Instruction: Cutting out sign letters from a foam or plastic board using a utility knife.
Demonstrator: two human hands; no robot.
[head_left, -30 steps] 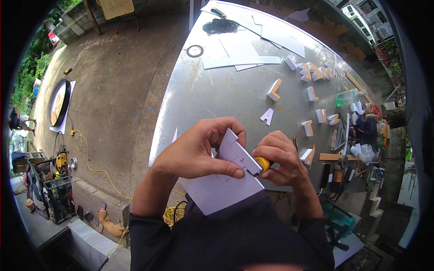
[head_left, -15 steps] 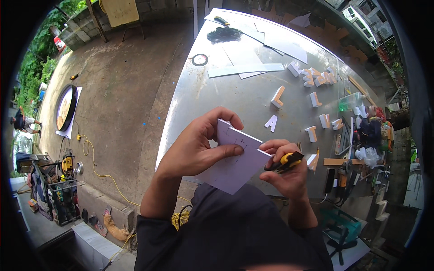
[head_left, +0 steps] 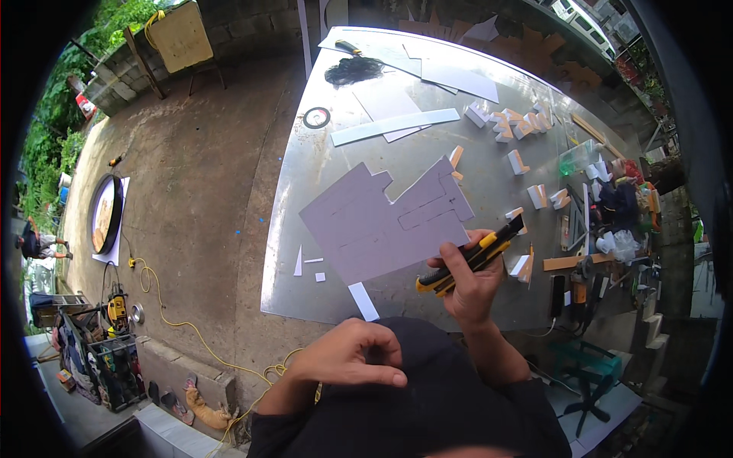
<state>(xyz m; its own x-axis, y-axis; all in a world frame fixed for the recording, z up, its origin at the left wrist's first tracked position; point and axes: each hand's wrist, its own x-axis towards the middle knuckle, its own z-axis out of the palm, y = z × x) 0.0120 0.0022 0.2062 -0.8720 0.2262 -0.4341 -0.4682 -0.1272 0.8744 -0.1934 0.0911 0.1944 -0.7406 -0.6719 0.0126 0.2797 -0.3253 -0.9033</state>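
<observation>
Gripping a knife (head_left: 489, 258), the person's right hand (head_left: 473, 288) also pinches one corner of a white sheet (head_left: 355, 225) under its thumb. The sheet is held out over the near part of the table (head_left: 405, 156); its far edge is notched, and dark drawn lines, some dashed, run across its face. The left hand (head_left: 343, 355) is released, fingers loosely curled and thumb apart, before the dark shirt (head_left: 427, 404). Small white offcuts (head_left: 298, 261) lie left of the sheet. Toward the table's right side are white-and-tan letter blocks (head_left: 519, 163), with a green-tinted bottle (head_left: 574, 162) and a clear bag (head_left: 626, 246) beyond. A disc (head_left: 308, 118) lies at the table's left edge. Any lettering on it, and the bottle's contents, are too small to make out.
</observation>
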